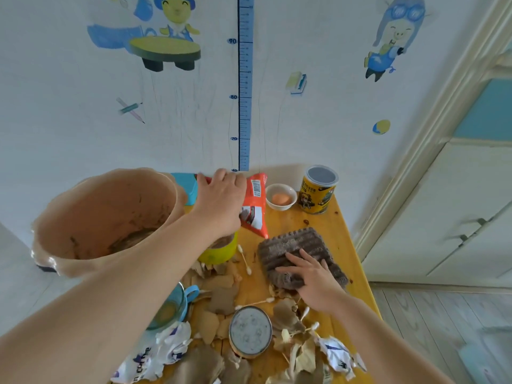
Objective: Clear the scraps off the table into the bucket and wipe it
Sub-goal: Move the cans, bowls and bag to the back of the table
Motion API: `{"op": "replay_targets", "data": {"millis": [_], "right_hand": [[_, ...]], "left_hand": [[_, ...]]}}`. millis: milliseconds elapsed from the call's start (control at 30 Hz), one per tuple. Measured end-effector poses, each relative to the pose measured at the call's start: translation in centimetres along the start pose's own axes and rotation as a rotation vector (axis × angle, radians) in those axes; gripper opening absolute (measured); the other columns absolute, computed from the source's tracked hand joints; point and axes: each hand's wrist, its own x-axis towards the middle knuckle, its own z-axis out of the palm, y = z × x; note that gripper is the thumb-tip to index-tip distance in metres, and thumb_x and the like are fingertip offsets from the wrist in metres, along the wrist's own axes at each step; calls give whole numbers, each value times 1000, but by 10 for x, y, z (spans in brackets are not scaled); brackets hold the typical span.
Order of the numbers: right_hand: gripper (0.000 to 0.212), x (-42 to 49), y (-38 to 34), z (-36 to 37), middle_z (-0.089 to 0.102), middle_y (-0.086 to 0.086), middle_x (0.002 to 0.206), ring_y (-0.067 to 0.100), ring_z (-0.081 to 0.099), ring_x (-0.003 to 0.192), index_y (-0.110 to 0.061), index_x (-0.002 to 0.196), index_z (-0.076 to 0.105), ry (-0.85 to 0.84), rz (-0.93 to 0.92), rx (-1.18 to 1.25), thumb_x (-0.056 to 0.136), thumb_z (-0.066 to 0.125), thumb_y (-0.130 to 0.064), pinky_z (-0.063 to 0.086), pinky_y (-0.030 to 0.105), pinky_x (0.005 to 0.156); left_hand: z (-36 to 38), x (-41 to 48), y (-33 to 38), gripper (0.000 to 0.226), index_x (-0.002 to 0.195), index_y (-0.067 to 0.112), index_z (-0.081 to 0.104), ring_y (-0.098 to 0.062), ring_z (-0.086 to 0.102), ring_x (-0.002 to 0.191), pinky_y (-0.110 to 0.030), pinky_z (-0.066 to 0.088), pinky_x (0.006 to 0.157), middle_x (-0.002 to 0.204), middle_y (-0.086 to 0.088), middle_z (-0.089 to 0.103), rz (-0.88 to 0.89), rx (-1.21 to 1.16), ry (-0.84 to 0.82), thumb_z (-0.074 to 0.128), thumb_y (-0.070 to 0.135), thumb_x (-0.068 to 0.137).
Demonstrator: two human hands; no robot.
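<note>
My left hand (220, 202) grips the top of an orange snack bag (256, 209) at the back of the yellow wooden table (336, 231). My right hand (313, 281) lies flat on a grey ribbed cloth (293, 245) on the table's right side, fingers spread. Brown paper scraps (221, 297), dry leaves (302, 353), cotton swabs (243, 259) and crumpled white wrappers (155, 353) litter the near half. A tan bucket (105, 217) with dirt inside stands to the left of the table.
At the back stand a white bowl with an egg (281, 199), a yellow can (318, 189) and a blue box (185, 187). A yellow-green cup (221, 252), a blue glass cup (171, 306) and a round tin (250, 331) sit among the scraps. A white door (448, 212) is on the right.
</note>
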Motion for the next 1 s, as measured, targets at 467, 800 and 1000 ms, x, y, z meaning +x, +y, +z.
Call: {"op": "replay_targets", "data": {"millis": [467,800,1000], "right_hand": [[21,-6,-17,-50,58,-26,71,-9,51,63,-29,102,65,623,147,670,90,54,-16,37,5,48],[63,50,-38,-1,32,-4,149,18,20,138,-39,138,33,298,81,-41,80,41,-14,22,40,110],[62,61,-40,7,28,-4,148,22,18,133,-41,134,39,180,-60,-138,75,41,-21,21,42,104]], "left_hand": [[40,64,5,61,111,10,50,-23,58,101,-32,46,73,110,-7,61,-813,-1394,239,81,35,65],[91,116,8,73,121,10,40,-29,56,102,-39,51,78,119,-15,45,-1090,-1183,285,81,38,66],[112,133,8,85,126,9,34,-31,48,110,-39,49,81,124,-16,42,-1146,-969,260,79,47,64]]}}
